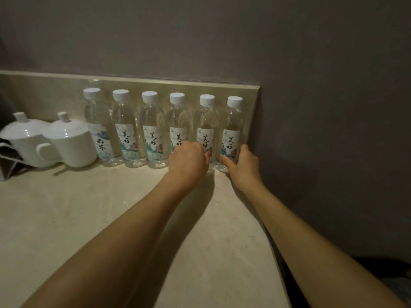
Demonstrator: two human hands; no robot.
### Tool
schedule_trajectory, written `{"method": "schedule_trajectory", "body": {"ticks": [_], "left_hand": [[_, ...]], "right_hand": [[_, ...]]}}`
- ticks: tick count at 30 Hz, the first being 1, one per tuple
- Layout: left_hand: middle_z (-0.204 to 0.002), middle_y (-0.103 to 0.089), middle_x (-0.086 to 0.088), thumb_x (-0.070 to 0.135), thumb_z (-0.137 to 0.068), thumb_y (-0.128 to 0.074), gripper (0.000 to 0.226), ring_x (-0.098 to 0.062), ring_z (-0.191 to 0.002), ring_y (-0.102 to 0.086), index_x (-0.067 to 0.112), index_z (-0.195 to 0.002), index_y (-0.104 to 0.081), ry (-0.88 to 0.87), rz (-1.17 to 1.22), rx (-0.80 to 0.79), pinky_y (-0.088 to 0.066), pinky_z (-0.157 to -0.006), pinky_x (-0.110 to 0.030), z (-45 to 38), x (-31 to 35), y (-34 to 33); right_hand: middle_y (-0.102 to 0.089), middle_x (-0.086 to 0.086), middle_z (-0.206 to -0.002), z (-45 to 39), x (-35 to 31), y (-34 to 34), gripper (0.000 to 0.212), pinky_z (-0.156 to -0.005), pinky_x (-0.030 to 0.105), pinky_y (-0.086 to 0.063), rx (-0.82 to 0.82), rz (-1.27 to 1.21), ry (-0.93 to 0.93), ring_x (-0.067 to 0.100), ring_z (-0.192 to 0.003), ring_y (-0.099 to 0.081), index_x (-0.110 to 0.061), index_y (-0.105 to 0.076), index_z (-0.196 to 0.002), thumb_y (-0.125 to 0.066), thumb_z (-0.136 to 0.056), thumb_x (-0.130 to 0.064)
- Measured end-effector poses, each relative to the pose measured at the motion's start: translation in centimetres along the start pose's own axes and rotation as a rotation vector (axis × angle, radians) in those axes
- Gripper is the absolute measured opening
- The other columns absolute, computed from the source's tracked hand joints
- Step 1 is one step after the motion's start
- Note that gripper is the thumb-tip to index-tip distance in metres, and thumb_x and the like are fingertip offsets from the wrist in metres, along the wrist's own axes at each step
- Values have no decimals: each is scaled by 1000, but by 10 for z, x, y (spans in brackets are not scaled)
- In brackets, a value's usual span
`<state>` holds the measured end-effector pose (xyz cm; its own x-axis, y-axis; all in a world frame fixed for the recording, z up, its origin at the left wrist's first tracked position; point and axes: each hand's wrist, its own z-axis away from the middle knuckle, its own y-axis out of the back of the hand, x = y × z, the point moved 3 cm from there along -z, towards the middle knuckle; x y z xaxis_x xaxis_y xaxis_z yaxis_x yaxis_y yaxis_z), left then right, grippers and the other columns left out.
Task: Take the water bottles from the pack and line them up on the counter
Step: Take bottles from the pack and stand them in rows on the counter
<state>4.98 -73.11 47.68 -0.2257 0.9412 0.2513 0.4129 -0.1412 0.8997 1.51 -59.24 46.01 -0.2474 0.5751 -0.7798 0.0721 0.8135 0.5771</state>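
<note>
Several clear water bottles with white caps and printed labels stand upright in a row against the beige backsplash. My left hand is curled around the lower part of the fifth bottle, and also covers the base of the fourth bottle. My right hand grips the base of the rightmost bottle, thumb in front and fingers behind. The leftmost bottle carries a different label. No pack is in view.
Two white lidded mugs stand left of the row, beside a dark folded stand. The beige counter ends at a right edge just past the last bottle, next to a grey wall.
</note>
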Motion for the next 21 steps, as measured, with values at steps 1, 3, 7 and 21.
{"method": "schedule_trajectory", "body": {"ticks": [1,3,7,21], "left_hand": [[-76,-54,-9,43,-98,-51,41,-33,-83,-66,7,-92,-70,-4,5,-7,-58,-72,-40,1,0,0],[-74,-55,-9,43,-99,-50,41,-33,-82,-67,8,-91,-70,-13,19,-16,-60,-73,-43,2,-1,0],[-72,-56,-8,43,-100,-48,43,-33,-80,-67,8,-92,-71,-36,29,11,-59,-72,-43,4,-2,-1],[-63,-50,-2,43,-99,-49,43,-28,-69,-62,8,-86,-71,-44,99,34,-44,-60,-33,6,-7,2]], "right_hand": [[-60,19,-128,-1,0,-1,48,-94,50,-51,2,-4,-2,35,-117,-59,-2,-51,-120,-71,-87,-32],[-61,19,-127,-2,-1,-1,47,-94,50,-50,4,-3,3,36,-116,-59,-2,-52,-119,-71,-87,-31],[-62,19,-126,-3,0,-1,48,-93,50,-51,-17,1,12,35,-115,-61,-3,-52,-120,-72,-87,-32],[-63,19,-125,-2,-3,-2,49,-93,51,-52,-20,7,23,35,-114,-61,-2,-52,-120,-72,-86,-32]]}}
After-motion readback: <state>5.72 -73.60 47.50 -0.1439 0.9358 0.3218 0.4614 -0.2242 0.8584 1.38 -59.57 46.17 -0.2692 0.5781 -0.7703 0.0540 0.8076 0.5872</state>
